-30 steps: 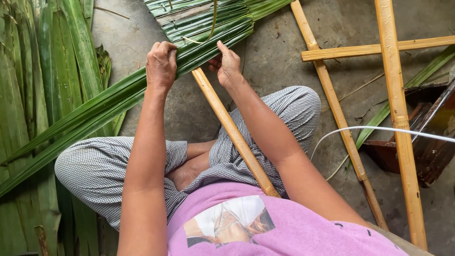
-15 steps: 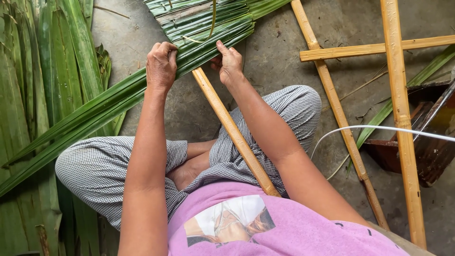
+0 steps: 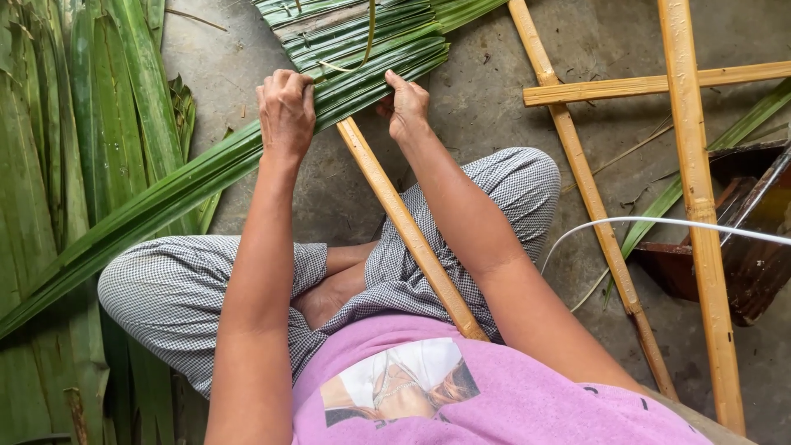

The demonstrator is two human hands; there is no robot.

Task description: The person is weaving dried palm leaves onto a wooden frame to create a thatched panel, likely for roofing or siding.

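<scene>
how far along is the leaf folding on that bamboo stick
Done: several folded leaves overlap at the stick's far end. In hand: left hand and right hand grip a long green leaf across the bamboo stick. Left: bare stick toward the lap, leaf pile unused.

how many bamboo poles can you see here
4. One bamboo pole runs from the leaves to the lap; one slanted pole lies to its right; one long pole stands farther right; one crosspiece lies over them. Others may be hidden.
</scene>
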